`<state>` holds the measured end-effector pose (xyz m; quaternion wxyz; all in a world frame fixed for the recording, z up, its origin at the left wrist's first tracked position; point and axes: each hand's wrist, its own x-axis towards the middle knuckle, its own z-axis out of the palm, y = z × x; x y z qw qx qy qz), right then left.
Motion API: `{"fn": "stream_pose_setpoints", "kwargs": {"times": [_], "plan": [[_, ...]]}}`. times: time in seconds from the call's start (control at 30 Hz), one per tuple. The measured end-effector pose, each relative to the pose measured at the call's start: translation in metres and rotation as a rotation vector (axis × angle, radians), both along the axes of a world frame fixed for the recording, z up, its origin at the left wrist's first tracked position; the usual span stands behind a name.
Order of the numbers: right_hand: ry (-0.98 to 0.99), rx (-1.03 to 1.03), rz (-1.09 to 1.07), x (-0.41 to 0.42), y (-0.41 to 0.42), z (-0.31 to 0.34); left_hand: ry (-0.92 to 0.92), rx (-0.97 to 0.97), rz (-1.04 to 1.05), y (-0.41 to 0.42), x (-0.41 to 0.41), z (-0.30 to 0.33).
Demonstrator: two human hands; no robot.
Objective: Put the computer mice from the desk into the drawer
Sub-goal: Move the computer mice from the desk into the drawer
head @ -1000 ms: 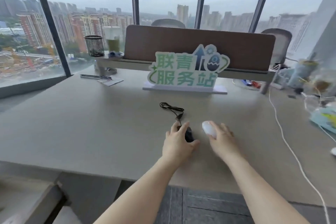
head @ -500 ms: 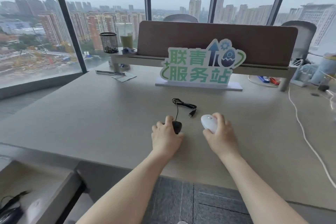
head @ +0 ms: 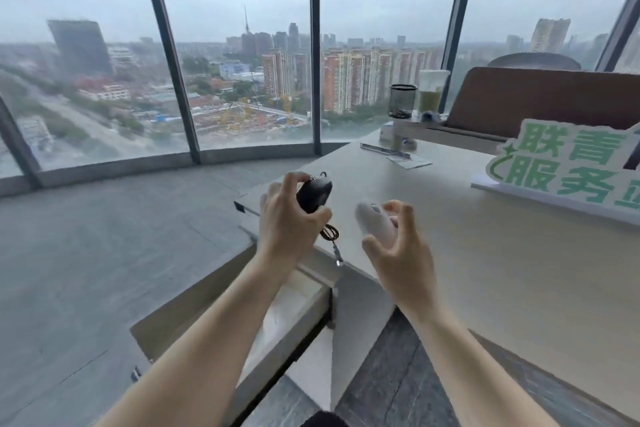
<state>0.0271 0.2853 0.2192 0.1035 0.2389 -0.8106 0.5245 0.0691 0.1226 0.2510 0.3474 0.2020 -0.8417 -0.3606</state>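
At the right edge of the frame a white-backed sign with green Chinese characters (head: 568,166) reads 联青 over 服务, its right part cut off. Mid-frame, the left hand (head: 289,224) is raised, fingers curled around a black corded computer mouse (head: 314,196) whose coiled cable (head: 330,234) dangles. The right hand (head: 398,246) grips a white wireless computer mouse (head: 374,222) above the pale grey tabletop (head: 502,270). Below them the open light-grey drawer (head: 294,302) stands out.

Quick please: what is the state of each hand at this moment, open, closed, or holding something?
Left hand: closed, holding the black wired mouse, cable hanging below.
Right hand: closed, holding the white mouse.
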Motion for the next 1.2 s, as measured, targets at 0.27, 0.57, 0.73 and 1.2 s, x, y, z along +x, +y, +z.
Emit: {"fn": "stream_pose_setpoints", "kwargs": {"times": [0.27, 0.57, 0.73, 1.2], "plan": [[-0.297, 0.4, 0.294, 0.045, -0.135, -0.082, -0.157, 0.12, 0.304, -0.117, 0.086, -0.087], [-0.342, 0.985, 0.322, 0.053, -0.222, -0.178, -0.8, 0.006, 0.392, -0.174, 0.098, -0.195], [-0.332, 1.233, 0.357, 0.052, -0.239, -0.207, -1.118, 0.077, 0.331, -0.175, 0.083, -0.238], [-0.223, 0.874, 0.405, 0.047, -0.223, -0.201, -0.992, 0.113, 0.312, -0.19, 0.08, -0.236]]}}
